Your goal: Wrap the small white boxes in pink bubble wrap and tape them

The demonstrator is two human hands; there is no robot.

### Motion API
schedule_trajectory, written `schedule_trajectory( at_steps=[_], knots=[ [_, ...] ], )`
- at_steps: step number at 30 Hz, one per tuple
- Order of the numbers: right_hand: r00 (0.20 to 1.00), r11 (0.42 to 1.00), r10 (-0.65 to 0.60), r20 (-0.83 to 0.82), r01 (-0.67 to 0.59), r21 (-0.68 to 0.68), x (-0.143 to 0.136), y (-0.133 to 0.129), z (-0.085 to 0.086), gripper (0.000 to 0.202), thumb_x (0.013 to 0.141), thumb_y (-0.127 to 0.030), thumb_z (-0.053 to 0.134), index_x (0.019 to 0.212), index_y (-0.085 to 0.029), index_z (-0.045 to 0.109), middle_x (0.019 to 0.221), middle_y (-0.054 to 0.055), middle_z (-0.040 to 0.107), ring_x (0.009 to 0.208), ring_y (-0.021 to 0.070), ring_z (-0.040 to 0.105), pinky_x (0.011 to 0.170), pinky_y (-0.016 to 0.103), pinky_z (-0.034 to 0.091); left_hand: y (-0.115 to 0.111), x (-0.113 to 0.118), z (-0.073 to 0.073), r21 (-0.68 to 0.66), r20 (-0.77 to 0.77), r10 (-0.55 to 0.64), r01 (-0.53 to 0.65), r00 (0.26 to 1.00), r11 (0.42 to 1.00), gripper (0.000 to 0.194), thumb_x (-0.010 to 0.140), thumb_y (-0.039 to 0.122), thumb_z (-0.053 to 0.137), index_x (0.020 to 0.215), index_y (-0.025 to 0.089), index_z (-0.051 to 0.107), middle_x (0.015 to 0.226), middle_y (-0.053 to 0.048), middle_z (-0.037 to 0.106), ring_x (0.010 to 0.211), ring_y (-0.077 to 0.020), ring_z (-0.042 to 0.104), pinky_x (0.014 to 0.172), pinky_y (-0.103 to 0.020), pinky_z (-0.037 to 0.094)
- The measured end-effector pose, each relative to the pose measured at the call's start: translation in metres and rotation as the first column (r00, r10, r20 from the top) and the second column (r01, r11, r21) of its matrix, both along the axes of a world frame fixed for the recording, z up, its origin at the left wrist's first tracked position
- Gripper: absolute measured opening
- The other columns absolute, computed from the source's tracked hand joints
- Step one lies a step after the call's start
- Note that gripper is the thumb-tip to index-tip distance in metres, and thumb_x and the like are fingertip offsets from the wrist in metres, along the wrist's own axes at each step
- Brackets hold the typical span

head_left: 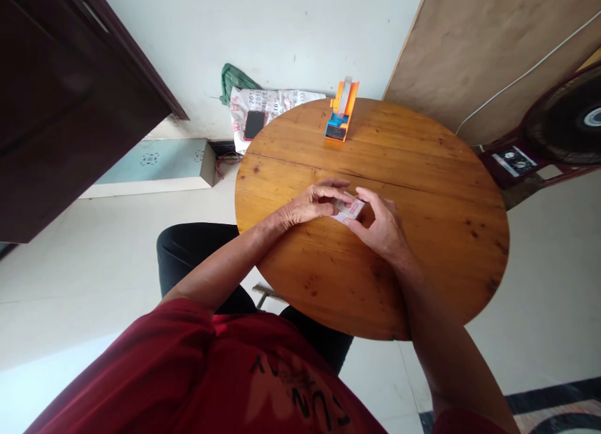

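Note:
A small whitish box with red print (353,207) is held just over the middle of the round wooden table (436,233), or rests on it; which of the two I cannot tell. The fingers of my left hand (319,202) are closed on its left end, the fingertips lying over its top. From the right, my right hand (382,224) grips the box between thumb and fingers. Part of the box is hidden under the left fingers.
An orange and blue tape dispenser (342,111) stands near the table's far edge. Beyond the left edge, a dark phone (254,125) lies on a printed white sack (241,102), beside a green bag (235,80). A black fan (570,114) is at the far right.

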State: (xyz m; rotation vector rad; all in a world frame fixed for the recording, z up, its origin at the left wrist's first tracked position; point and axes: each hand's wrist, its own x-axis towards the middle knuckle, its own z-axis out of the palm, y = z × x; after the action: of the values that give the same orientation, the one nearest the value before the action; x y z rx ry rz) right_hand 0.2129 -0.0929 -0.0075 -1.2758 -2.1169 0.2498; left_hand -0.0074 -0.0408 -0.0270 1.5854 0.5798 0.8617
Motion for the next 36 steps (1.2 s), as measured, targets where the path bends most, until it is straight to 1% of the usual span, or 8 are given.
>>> schedule_trajectory(
  at_steps=[4, 8, 15, 19, 23, 27, 31, 36],
  knots=[
    [1.0, 0.996, 0.016, 0.009, -0.015, -0.087, 0.004, 0.0, 0.004, 0.072, 0.077, -0.043, 0.074, 0.142, -0.024, 0.049, 0.134, 0.015, 0.066, 0.119, 0.0371, 0.063, 0.102, 0.058, 0.046, 0.003, -0.001, -0.004, -0.033, 0.08, 0.079, -0.077, 0.994, 0.996, 0.047, 0.071, 0.023, 0.065, 0.117, 0.029, 0.076, 0.156, -0.001, 0.047, 0.147, -0.0357, 0.034, 0.12, -0.052, 0.031],
    [1.0, 0.985, 0.028, 0.002, -0.028, -0.167, 0.007, -0.001, 0.007, 0.085, 0.074, -0.046, 0.077, 0.148, -0.026, 0.041, 0.144, 0.015, 0.058, 0.127, 0.0375, 0.058, 0.106, 0.059, 0.043, 0.007, 0.001, -0.008, -0.147, 0.22, 0.159, -0.128, 0.962, 0.981, 0.061, 0.069, 0.02, 0.061, 0.13, 0.029, 0.067, 0.146, -0.001, 0.058, 0.142, -0.0326, 0.043, 0.121, -0.054, 0.027],
    [0.999, 0.982, 0.034, 0.018, -0.03, -0.188, 0.003, -0.002, 0.008, 0.086, 0.073, -0.045, 0.078, 0.148, -0.027, 0.041, 0.145, 0.014, 0.057, 0.129, 0.0382, 0.056, 0.106, 0.058, 0.043, 0.005, 0.002, -0.006, -0.201, 0.2, 0.17, -0.129, 0.965, 0.971, 0.059, 0.068, 0.019, 0.067, 0.127, 0.023, 0.067, 0.144, -0.006, 0.06, 0.141, -0.0306, 0.045, 0.122, -0.049, 0.026],
    [0.999, 0.982, 0.033, 0.023, -0.028, -0.189, 0.003, -0.002, 0.008, 0.086, 0.073, -0.045, 0.078, 0.149, -0.027, 0.041, 0.144, 0.015, 0.058, 0.127, 0.0381, 0.058, 0.105, 0.059, 0.043, 0.007, -0.001, -0.01, -0.196, 0.164, 0.138, -0.105, 0.977, 0.975, 0.065, 0.07, 0.02, 0.068, 0.134, 0.022, 0.061, 0.146, -0.009, 0.058, 0.144, -0.0312, 0.043, 0.123, -0.05, 0.025],
    [1.0, 0.99, 0.029, 0.004, -0.028, -0.14, 0.003, -0.001, 0.005, 0.085, 0.073, -0.041, 0.079, 0.147, -0.026, 0.043, 0.136, 0.014, 0.064, 0.122, 0.0376, 0.062, 0.103, 0.059, 0.046, 0.009, -0.002, -0.013, -0.146, 0.128, 0.03, -0.011, 0.991, 0.989, 0.075, 0.07, 0.024, 0.076, 0.142, 0.024, 0.054, 0.152, -0.011, 0.05, 0.145, -0.0333, 0.04, 0.122, -0.051, 0.028],
    [1.0, 0.995, 0.009, -0.014, -0.011, -0.102, 0.003, 0.0, 0.003, 0.073, 0.078, -0.033, 0.073, 0.145, -0.028, 0.046, 0.126, 0.012, 0.07, 0.114, 0.0346, 0.067, 0.099, 0.056, 0.05, 0.002, 0.0, -0.01, -0.12, 0.108, -0.066, 0.079, 0.992, 0.99, 0.084, 0.072, 0.033, 0.081, 0.148, 0.027, 0.046, 0.154, -0.014, 0.046, 0.143, -0.0341, 0.044, 0.117, -0.05, 0.036],
    [0.998, 0.989, 0.027, -0.05, -0.034, -0.142, 0.006, 0.003, 0.004, 0.068, 0.079, -0.029, 0.069, 0.144, -0.027, 0.048, 0.126, 0.011, 0.07, 0.114, 0.0319, 0.067, 0.097, 0.052, 0.052, -0.005, 0.005, -0.006, -0.115, 0.044, -0.06, 0.064, 0.997, 0.991, 0.082, 0.075, 0.031, 0.081, 0.149, 0.024, 0.045, 0.145, -0.016, 0.052, 0.131, -0.03, 0.054, 0.113, -0.05, 0.041],
    [0.996, 0.985, 0.036, -0.075, -0.048, -0.163, 0.007, 0.004, 0.004, 0.068, 0.078, -0.027, 0.069, 0.143, -0.025, 0.048, 0.127, 0.012, 0.07, 0.114, 0.0305, 0.067, 0.098, 0.051, 0.052, -0.006, 0.006, -0.01, -0.113, 0.06, -0.038, 0.045, 0.997, 0.993, 0.084, 0.077, 0.029, 0.079, 0.151, 0.028, 0.041, 0.128, -0.011, 0.057, 0.115, -0.0238, 0.06, 0.105, -0.047, 0.047]
  ],
)
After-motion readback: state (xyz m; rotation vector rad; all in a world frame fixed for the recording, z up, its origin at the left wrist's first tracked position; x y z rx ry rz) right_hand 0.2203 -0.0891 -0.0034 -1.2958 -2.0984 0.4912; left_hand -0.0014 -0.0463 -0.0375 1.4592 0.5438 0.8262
